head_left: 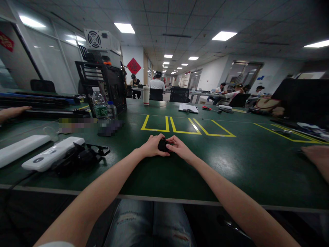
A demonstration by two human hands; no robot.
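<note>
Between my two hands is a small, dark, rounded object [162, 145]; its exact kind does not show. My left hand [153, 145] curls round its left side, with the thumb low and the fingers over the top. From the right, my right hand [178, 148] pinches the same object with thumb and fingertips. Both hands are just over the green tabletop [164, 178], close to its front part. Much of the object is covered by my fingers.
Yellow tape outlines [185, 133] lie beyond my hands. To the left are a white power strip-like bar [48, 154], black straps [82, 154], water bottles [99, 104] and a black computer case [110, 82]. A clipboard [189, 108] lies farther back. Other people's hands [317, 156] reach in at both sides.
</note>
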